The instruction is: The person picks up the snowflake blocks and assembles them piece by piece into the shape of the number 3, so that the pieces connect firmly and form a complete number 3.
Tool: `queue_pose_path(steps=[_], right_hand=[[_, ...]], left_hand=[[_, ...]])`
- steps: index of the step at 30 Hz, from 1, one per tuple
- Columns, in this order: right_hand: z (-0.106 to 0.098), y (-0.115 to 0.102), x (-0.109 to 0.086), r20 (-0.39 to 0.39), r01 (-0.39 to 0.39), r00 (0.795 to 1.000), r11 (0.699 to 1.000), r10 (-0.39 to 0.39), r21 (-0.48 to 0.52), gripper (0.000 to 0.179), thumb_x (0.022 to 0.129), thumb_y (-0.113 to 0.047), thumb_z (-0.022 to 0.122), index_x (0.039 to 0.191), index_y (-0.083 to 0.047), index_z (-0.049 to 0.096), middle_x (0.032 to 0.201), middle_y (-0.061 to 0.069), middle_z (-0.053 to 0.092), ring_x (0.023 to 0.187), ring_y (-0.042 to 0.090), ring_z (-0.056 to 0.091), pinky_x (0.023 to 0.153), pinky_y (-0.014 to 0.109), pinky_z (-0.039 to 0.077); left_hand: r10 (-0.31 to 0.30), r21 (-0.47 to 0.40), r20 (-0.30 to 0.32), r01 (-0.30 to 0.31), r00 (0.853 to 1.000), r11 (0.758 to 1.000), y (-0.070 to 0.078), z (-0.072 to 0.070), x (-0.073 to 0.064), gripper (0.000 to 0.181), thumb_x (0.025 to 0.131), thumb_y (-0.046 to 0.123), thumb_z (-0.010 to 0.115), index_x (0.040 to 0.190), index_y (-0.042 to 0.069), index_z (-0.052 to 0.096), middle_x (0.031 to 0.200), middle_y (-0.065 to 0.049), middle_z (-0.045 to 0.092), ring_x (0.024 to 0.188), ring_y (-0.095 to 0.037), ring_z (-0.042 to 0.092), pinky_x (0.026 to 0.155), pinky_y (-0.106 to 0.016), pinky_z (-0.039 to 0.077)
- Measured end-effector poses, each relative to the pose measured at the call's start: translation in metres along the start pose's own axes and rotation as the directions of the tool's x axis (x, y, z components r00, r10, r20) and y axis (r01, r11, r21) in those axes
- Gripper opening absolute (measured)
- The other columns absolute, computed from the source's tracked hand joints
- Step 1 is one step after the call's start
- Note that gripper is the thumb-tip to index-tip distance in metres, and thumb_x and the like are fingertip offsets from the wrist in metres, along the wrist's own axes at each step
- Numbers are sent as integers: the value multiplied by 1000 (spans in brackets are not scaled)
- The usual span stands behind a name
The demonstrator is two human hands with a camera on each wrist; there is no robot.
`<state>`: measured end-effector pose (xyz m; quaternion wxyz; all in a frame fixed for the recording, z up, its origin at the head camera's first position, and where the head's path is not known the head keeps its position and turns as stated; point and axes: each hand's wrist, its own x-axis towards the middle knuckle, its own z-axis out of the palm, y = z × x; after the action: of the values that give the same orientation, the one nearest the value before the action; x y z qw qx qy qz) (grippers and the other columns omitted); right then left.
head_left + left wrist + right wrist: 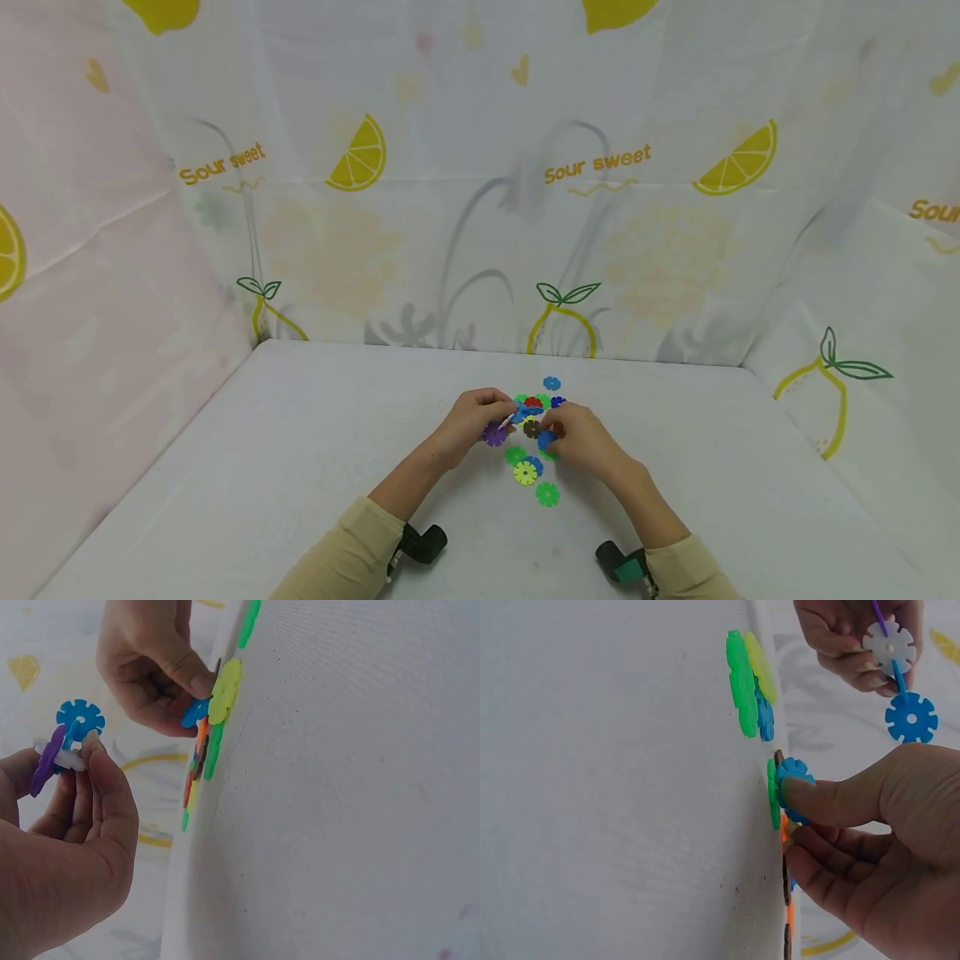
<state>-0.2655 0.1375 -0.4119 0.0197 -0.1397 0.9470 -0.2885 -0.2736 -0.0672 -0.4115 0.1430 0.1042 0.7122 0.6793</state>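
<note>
My left hand (472, 422) is raised over the table and holds a joined chain of slotted plastic snowflake discs. The chain has a purple disc (48, 761), a white disc (889, 648) and blue discs, one blue disc (911, 718) jutting outward at its end. Low at the right side of the loose discs, my right hand (588, 442) pinches a single blue disc (795, 776) between thumb and fingers. Right beside that hand lie a green disc (773, 795) and a brown disc (532, 428).
Several loose discs lie on the white table (300, 467): a yellow disc (526, 473) overlapping a blue one, a green disc (548, 494) nearest me, a red disc (533, 402) and a blue disc (552, 383) at the back. A lemon-print cloth (450, 250) hangs behind.
</note>
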Motion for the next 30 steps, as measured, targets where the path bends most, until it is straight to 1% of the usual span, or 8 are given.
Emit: queue_pose_path(steps=[5, 10, 17, 24, 27, 30], right_hand=[[0, 0, 0, -27, -6, 1000, 1000, 7, 29, 14, 83, 3, 74, 92, -8, 73, 86, 1, 66, 79, 16, 54, 79, 34, 56], [1, 1, 1, -14, -22, 1000, 998, 23, 65, 10, 86, -1, 73, 90, -9, 73, 84, 0, 66, 78, 16, 54, 76, 31, 55], [-3, 3, 3, -8, 2, 1000, 993, -1, 114, 7, 88, -3, 70, 90, -9, 72, 82, 1, 65, 76, 15, 54, 69, 28, 50], [-11, 4, 3, -25, 26, 999, 971, -20, 239, 8, 88, -4, 69, 96, -7, 70, 81, 3, 65, 68, 14, 58, 63, 26, 52], [-13, 4, 2, -47, 50, 998, 959, -39, 280, 11, 89, -2, 68, 99, -3, 69, 82, 10, 68, 65, 14, 59, 62, 29, 55], [-15, 4, 1, -64, 65, 997, 950, -48, 304, 12, 90, -2, 67, 102, -2, 69, 82, 12, 68, 65, 14, 59, 63, 31, 57]], left_hand=[[-1, 2, 4, 1, 1000, 1000, 0, 0, 0, 23, 97, 25, 62, 100, 3, 66, 84, -1, 64, 76, -12, 64, 69, -23, 51], [-4, -4, -5, 4, 1000, 1000, 1, 0, 0, 23, 97, 25, 62, 100, 3, 66, 84, 0, 62, 76, -11, 64, 69, -22, 51], [4, -34, -44, -5, 999, 999, 1, -2, 1, 23, 98, 24, 62, 102, 2, 67, 83, 1, 64, 73, -8, 63, 66, -22, 49], [13, -50, -53, -16, 999, 999, 1, -4, 3, 23, 98, 24, 61, 104, 2, 66, 84, 2, 64, 75, -9, 64, 67, -22, 50], [17, -51, -52, -20, 999, 999, 1, -5, 3, 23, 98, 24, 61, 104, 2, 66, 83, 2, 64, 74, -9, 63, 67, -22, 50], [17, -55, -55, -20, 998, 998, 1, -5, 3, 24, 98, 24, 61, 104, 1, 65, 83, 2, 64, 74, -8, 63, 66, -21, 50]])
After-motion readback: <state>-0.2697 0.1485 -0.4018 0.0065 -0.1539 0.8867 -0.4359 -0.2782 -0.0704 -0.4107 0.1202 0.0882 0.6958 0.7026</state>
